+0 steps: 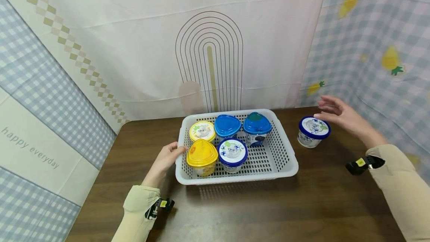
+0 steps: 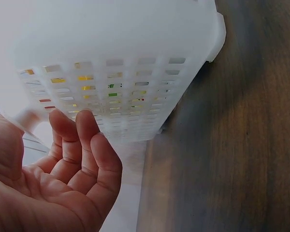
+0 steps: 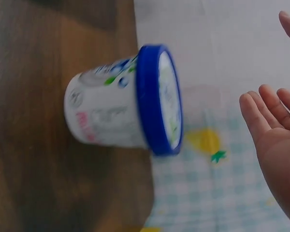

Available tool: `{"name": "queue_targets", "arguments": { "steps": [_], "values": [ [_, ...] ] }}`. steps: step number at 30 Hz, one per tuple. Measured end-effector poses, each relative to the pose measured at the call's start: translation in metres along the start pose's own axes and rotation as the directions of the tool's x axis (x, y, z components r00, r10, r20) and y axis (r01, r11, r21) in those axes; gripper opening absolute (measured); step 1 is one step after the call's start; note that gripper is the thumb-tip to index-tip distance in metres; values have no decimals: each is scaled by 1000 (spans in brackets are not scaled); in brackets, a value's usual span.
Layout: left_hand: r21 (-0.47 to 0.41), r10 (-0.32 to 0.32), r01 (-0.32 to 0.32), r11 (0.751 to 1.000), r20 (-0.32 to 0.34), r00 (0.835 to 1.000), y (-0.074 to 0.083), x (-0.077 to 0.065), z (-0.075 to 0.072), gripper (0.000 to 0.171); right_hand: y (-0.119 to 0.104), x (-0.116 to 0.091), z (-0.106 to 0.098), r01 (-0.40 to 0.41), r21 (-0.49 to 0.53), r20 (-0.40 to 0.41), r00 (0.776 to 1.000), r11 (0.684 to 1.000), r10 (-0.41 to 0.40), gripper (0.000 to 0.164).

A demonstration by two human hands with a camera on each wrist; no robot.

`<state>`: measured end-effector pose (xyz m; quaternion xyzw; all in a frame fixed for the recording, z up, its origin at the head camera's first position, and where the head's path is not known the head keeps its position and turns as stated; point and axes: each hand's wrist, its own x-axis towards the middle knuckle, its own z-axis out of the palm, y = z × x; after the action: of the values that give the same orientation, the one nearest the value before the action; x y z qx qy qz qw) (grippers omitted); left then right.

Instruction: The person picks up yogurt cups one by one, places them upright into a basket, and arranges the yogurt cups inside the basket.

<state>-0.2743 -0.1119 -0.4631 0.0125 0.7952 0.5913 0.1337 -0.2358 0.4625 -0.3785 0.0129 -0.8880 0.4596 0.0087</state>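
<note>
A white plastic basket (image 1: 285, 169) with slotted walls stands on the table. My left hand (image 1: 165, 161) grips its left rim, thumb over the edge and bent fingers against the outer wall. The basket holds a round yellow-lidded tub (image 1: 202, 131), a triangular yellow-lidded tub (image 1: 202, 156), a round blue-lidded tub (image 1: 232, 152) and two triangular blue-lidded tubs (image 1: 256, 124). Right of the basket, another round blue-lidded tub (image 1: 314, 130) stands upright, white with blueberry pictures. Beside and above its lid, my right hand (image 1: 346, 117) is spread with nothing in it; the right wrist view shows it apart from the tub (image 3: 111, 106).
The brown wooden table (image 1: 235, 216) reaches back to a white patterned cloth (image 1: 144, 66). Checked cloth with pineapple prints (image 1: 379, 47) hangs close on the right. Another checked cloth (image 1: 43, 62) borders the table's left side.
</note>
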Motion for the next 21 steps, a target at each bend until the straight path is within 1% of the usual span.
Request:
{"name": "queue_targets", "arguments": {
  "steps": [5, 13, 21],
  "values": [
    [2, -4, 4, 1000, -2, 1000, -1, 1, 0, 33, 23, 2, -3, -36, -42, -3, 999, 998, 36, 87],
    [7, -7, 7, 1000, -12, 1000, -1, 2, 1, 33, 54, 0, 4, -72, -27, 46, 996, 997, 73, 95],
    [7, 6, -6, 1000, -4, 1000, -2, 2, 0, 32, 72, -4, 13, -98, -30, 64, 993, 995, 100, 101]
  ]
}}
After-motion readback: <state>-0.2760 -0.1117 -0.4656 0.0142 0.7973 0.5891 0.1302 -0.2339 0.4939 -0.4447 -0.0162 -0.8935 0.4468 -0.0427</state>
